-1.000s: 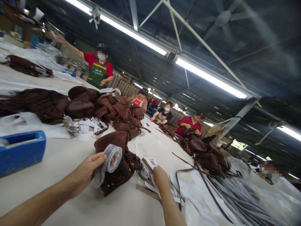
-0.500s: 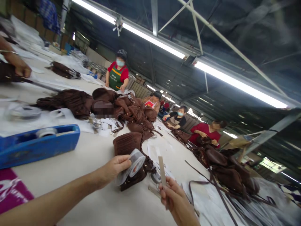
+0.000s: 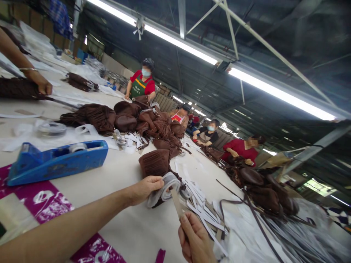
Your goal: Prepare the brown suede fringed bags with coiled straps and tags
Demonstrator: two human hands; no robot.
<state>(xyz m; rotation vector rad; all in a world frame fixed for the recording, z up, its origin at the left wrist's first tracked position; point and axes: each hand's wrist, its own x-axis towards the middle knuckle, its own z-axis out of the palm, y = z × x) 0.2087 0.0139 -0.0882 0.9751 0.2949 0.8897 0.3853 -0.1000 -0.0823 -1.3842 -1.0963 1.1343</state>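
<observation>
A thin tan strip (image 3: 177, 205) is held upright between the thumb and fingers of the right hand (image 3: 195, 236), low in the view. Its far end is brought up against the edge of a clear roll (image 3: 168, 182); whether the two are touching cannot be told. The roll is pinched at its left side by the thumb and fingers of the left hand (image 3: 146, 189). By the right hand, loose strips (image 3: 204, 212) are scattered on the pale table (image 3: 123, 166). At the left, a purple sheet (image 3: 52, 199) is partly covered by the left forearm, and a blue tape dispenser (image 3: 61, 160) is set at its far edge. Just behind the roll, a brown bag (image 3: 154, 163) is seen, partly hidden by it. To the right, grey straps (image 3: 290, 233) are spread in a bundle. Farther off, more brown bags are heaped mid-table (image 3: 153, 124) and along the right side (image 3: 263, 191). At the far left, a dark brown item (image 3: 20, 88) is touched by a co-worker's hand (image 3: 42, 84). Beyond the heap, a person in a green apron (image 3: 139, 87) is seen.
</observation>
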